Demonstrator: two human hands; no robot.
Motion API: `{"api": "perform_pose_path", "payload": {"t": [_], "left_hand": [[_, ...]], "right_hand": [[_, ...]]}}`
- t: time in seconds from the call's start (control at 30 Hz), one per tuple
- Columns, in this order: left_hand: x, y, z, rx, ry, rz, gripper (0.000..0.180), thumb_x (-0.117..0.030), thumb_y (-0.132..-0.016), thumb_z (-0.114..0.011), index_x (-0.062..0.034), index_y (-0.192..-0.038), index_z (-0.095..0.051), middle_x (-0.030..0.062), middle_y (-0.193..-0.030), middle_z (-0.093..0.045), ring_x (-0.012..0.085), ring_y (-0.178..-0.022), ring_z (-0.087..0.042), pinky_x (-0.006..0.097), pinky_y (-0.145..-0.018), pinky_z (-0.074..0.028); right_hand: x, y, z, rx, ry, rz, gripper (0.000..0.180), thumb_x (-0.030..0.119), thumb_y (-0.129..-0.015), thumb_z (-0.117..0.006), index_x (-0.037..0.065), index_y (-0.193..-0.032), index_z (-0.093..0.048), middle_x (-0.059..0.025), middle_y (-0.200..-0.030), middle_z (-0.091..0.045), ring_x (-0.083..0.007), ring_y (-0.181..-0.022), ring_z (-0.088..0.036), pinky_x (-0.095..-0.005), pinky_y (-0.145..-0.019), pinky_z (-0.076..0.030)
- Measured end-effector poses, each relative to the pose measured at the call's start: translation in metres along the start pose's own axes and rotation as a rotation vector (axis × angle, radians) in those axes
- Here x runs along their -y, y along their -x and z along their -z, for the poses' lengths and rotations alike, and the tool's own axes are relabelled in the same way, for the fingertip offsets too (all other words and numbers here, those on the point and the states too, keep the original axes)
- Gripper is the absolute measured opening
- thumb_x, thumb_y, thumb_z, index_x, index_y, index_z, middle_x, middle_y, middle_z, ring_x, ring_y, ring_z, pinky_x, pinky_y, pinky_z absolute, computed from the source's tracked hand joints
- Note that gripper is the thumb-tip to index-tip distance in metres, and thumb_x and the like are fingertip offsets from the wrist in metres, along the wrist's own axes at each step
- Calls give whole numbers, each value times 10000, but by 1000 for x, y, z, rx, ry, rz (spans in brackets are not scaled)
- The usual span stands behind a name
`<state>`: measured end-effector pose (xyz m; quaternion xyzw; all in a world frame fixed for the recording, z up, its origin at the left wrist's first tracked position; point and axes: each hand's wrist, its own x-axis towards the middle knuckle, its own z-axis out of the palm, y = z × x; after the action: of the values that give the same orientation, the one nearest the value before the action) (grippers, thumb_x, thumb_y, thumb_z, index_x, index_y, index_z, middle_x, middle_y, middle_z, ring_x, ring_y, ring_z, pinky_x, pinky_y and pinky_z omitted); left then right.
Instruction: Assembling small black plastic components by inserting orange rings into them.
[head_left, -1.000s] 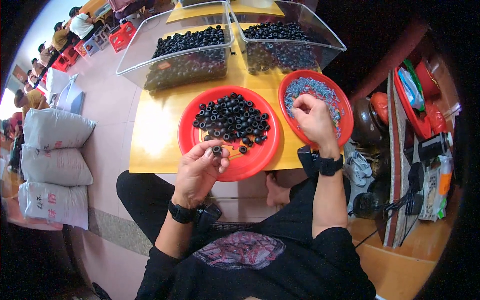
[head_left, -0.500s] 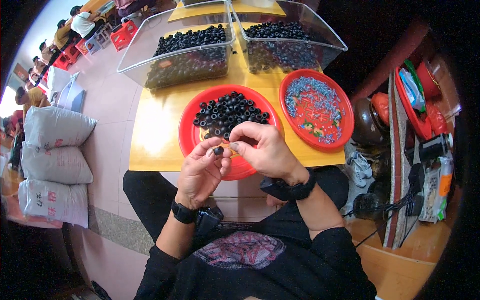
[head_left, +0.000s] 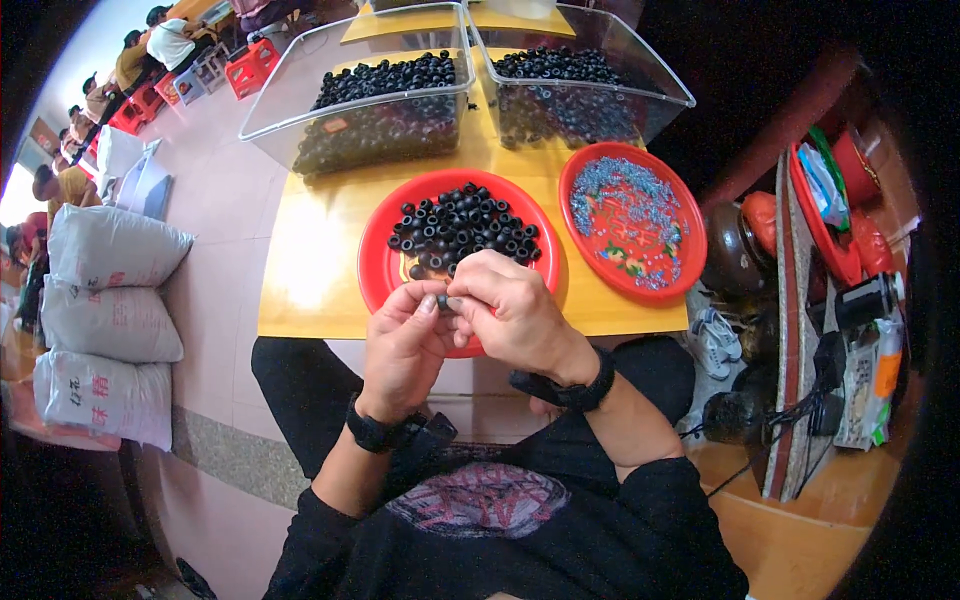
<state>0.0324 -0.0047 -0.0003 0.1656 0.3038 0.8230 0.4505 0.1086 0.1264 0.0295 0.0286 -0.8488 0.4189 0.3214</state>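
Observation:
Above the near rim of a red plate (head_left: pixel 375 285), both hands meet fingertip to fingertip. My left hand (head_left: pixel 405 345) is closed, pinching a small black ring-shaped piece (head_left: pixel 442 302) between thumb and fingers. Against that piece presses my right hand (head_left: pixel 520 310), with thumb and forefinger pinched together; whatever sits between them is too small and covered to make out. Many loose black ring-shaped pieces (head_left: pixel 465 222) are heaped on the plate. To its right lies a second red plate (head_left: pixel 612 262) scattered with tiny bluish clear pieces (head_left: pixel 620 185).
Two clear plastic bins (head_left: pixel 385 118) (head_left: pixel 570 90) of black pieces stand at the back of the yellow table (head_left: pixel 300 270). White sacks (head_left: pixel 115 325) are stacked at the left. A shelf edge (head_left: pixel 790 330) with a jar (head_left: pixel 735 245) and cables is at the right. Seated people (head_left: pixel 175 45) work far left.
My right hand has come down and in, so its fingertips now touch the black piece. The left hand has turned slightly, and the piece is more covered by fingers.

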Motion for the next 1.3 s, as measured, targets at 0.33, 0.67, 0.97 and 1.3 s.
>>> {"api": "perform_pose_path", "payload": {"t": [0.33,0.67,0.97,1.3], "left_hand": [[-8,-3,6,-122,81,-10,139,-98,-885,-435,-35,-982,-512,161,-879,-593,208,-733,-577,295,-652,-460],[-15,-4,17,-149,40,39,173,-83,-845,-479,-48,-1013,-498,150,-897,-584,206,-768,-571,291,-711,-475],[-7,-4,16,-149,54,49,165,-70,-840,-493,-54,-1003,-512,145,-890,-589,200,-748,-580,292,-663,-470],[-8,-4,18,-132,36,62,164,-43,-848,-470,-42,-1009,-502,148,-898,-587,212,-763,-583,300,-674,-473]], "right_hand": [[-21,-11,47,23,95,-243,158,40,-731,-612,-39,-869,-604,-140,-861,-597,-220,-779,-593,-290,-680,-465],[-36,-9,7,141,532,-64,50,84,-680,-582,36,-669,-588,-133,-768,-516,-295,-804,-493,-377,-705,-432],[-38,-3,-6,139,686,-66,56,32,-666,-512,24,-665,-567,-142,-766,-470,-303,-786,-468,-387,-679,-418],[-42,-5,-13,138,692,-72,31,44,-673,-513,32,-657,-536,-138,-762,-466,-287,-786,-464,-385,-668,-406]]}}
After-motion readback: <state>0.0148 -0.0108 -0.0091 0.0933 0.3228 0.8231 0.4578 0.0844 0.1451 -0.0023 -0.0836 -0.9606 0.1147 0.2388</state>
